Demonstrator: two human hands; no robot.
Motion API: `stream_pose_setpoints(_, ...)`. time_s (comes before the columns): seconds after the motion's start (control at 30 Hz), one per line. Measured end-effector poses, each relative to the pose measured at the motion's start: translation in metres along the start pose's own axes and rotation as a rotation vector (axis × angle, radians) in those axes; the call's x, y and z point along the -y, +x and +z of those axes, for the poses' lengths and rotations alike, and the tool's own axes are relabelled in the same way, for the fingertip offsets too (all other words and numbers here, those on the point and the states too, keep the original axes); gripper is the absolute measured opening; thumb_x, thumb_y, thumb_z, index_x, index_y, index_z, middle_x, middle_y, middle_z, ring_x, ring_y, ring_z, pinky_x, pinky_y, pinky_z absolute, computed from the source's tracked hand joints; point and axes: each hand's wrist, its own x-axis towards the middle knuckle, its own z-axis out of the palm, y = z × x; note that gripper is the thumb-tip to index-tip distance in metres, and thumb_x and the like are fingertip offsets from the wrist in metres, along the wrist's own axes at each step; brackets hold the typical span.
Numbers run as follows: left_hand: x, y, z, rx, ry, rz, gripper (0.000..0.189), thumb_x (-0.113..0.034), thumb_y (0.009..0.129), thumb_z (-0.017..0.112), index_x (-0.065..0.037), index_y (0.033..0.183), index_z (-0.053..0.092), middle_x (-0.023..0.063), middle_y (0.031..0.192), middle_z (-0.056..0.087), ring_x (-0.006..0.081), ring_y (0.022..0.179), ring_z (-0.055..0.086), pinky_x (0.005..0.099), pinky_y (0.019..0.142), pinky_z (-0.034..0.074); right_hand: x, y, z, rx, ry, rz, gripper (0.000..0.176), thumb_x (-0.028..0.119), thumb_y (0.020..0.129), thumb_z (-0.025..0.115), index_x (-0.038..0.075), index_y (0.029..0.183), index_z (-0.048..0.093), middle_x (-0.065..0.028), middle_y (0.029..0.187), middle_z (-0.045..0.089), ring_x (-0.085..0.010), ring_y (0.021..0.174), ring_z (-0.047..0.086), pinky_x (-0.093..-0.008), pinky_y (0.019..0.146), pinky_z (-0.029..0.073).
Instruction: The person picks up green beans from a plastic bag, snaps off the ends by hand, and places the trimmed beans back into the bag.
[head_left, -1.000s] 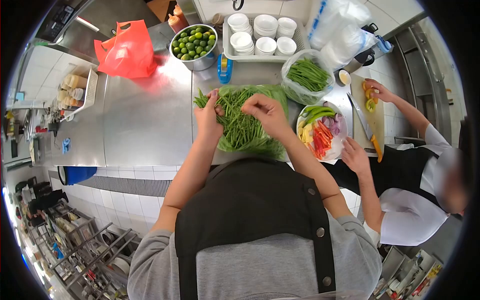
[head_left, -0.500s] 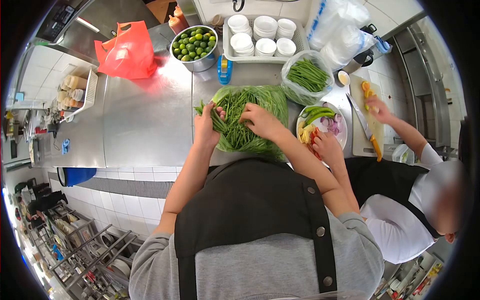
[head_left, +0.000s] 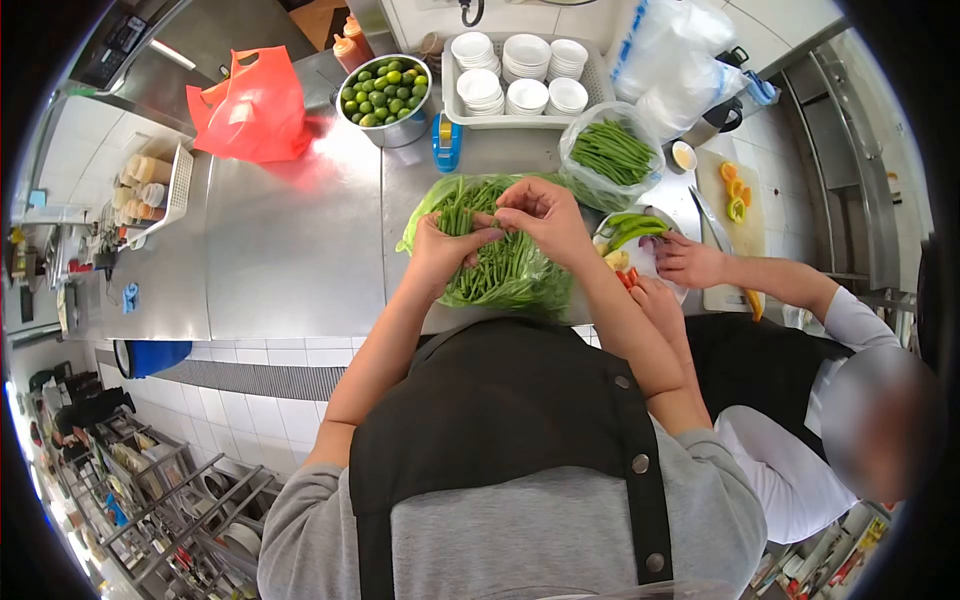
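My left hand (head_left: 447, 250) is closed around a bunch of green beans (head_left: 455, 215), held upright over an open green plastic bag (head_left: 420, 208). More thin green beans (head_left: 500, 270) fill the bag on the steel counter. Beside the bunch, my right hand (head_left: 545, 220) is pinched at thumb and forefinger, its other fingers curled. What lies between those fingertips is too small to make out.
At right, a co-worker's hands (head_left: 692, 262) are at a white plate (head_left: 682, 222) of peppers and onion. A knife (head_left: 712, 220) lies by a cutting board (head_left: 748, 215). Behind stand a bowl of limes (head_left: 385, 95), a dish crate (head_left: 530, 118) and a bag of beans (head_left: 612, 155).
My left hand has moved right, turning its bunch upright. My right hand has lifted from the beans in the bag toward the bunch. The co-worker's hand has moved from the board to the plate.
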Motion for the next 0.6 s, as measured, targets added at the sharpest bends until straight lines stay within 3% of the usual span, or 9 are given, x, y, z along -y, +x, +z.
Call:
stream_pose_setpoints(0.1, 0.007, 0.003, 0.001, -0.051, 0.082, 0.008, 0.018, -0.002, 0.078, 0.082, 0.0, 0.092, 0.072, 0.0028, 0.078, 0.07, 0.0058, 0.053, 0.055, 0.0209, 0.046, 0.042, -0.012, 0.0, -0.003, -0.054, -0.001, 0.024, 0.008, 0.007, 0.091, 0.071, 0.0, 0.093, 0.067, -0.0012, 0.083, 0.067, -0.0066, 0.072, 0.061, -0.0223, 0.065, 0.049)
stream_pose_setpoints(0.2, 0.006, 0.0, -0.001, -0.02, 0.117, -0.037, 0.02, -0.005, 0.078, 0.082, 0.0, 0.094, 0.071, 0.0042, 0.083, 0.071, 0.0067, 0.052, 0.056, 0.0208, 0.046, 0.044, -0.026, -0.005, -0.006, -0.13, -0.248, -0.027, 0.01, 0.009, 0.09, 0.07, 0.0, 0.091, 0.067, -0.0041, 0.08, 0.066, -0.0095, 0.068, 0.06, -0.0255, 0.063, 0.047)
stream_pose_setpoints(0.37, 0.016, -0.004, 0.002, 0.005, 0.11, -0.112, 0.02, -0.004, 0.081, 0.08, 0.0, 0.096, 0.068, 0.0069, 0.079, 0.072, 0.0064, 0.051, 0.054, 0.0209, 0.045, 0.041, -0.024, -0.008, 0.013, -0.25, -0.755, -0.452, 0.012, 0.007, 0.086, 0.068, -0.001, 0.082, 0.06, -0.0153, 0.077, 0.059, -0.0366, 0.071, 0.058, -0.0426, 0.064, 0.047)
stream_pose_setpoints(0.43, 0.021, -0.006, 0.003, 0.004, 0.076, -0.112, 0.018, -0.004, 0.082, 0.079, 0.0, 0.095, 0.067, 0.0083, 0.08, 0.073, 0.0063, 0.051, 0.053, 0.0209, 0.045, 0.041, -0.039, -0.01, 0.005, -0.199, -0.819, -0.328, 0.016, 0.013, 0.089, 0.066, -0.001, 0.084, 0.059, -0.017, 0.08, 0.06, -0.04, 0.075, 0.058, -0.0459, 0.067, 0.047)
stream_pose_setpoints(0.5, 0.021, -0.006, 0.004, -0.024, 0.008, -0.079, 0.016, -0.004, 0.084, 0.077, 0.0, 0.097, 0.067, 0.0099, 0.085, 0.074, 0.0057, 0.05, 0.051, 0.0208, 0.045, 0.04, -0.046, -0.013, 0.0, -0.086, -0.894, -0.167, 0.018, 0.018, 0.093, 0.064, 0.0, 0.092, 0.062, -0.017, 0.081, 0.061, -0.0357, 0.072, 0.061, -0.0446, 0.066, 0.047)
stream_pose_setpoints(0.6, 0.015, -0.007, 0.007, -0.081, -0.143, 0.012, 0.014, -0.004, 0.087, 0.075, 0.0, 0.096, 0.066, 0.0117, 0.09, 0.074, 0.0057, 0.052, 0.052, 0.0207, 0.046, 0.04, -0.048, -0.018, 0.004, -0.001, -0.565, 0.127, 0.027, 0.027, 0.098, 0.06, 0.0, 0.1, 0.065, -0.0123, 0.086, 0.066, -0.0234, 0.07, 0.065, -0.038, 0.064, 0.05)
